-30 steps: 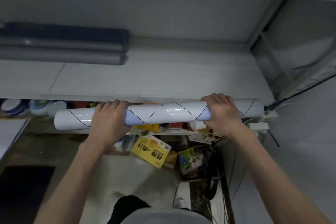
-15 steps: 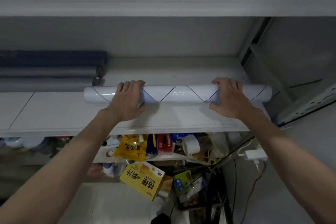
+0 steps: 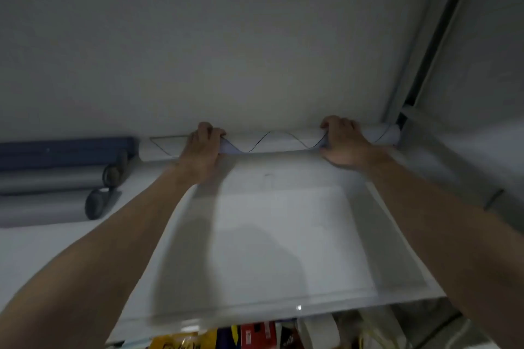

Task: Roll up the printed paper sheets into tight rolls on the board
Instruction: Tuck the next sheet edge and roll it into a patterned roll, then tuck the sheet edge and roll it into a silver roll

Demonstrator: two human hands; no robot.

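Note:
A long white paper roll point(image 3: 272, 142) with thin black diagonal lines lies across the back of a white shelf board point(image 3: 283, 235), against the rear wall. My left hand point(image 3: 202, 147) grips the roll left of its middle, fingers curled over the top. My right hand point(image 3: 341, 142) grips it near the right end, fingers over the top and thumb underneath. The roll's right end point(image 3: 392, 134) reaches the shelf's metal upright.
Several dark blue and grey rolls point(image 3: 56, 176) lie stacked at the left on the same shelf, ends facing right. A grey metal rack upright point(image 3: 425, 65) rises at the right. Below the board's front edge, packages point(image 3: 255, 334) crowd a lower shelf.
Both hands have carried the roll from below the board's front edge, up over it, to the back of the shelf against the wall.

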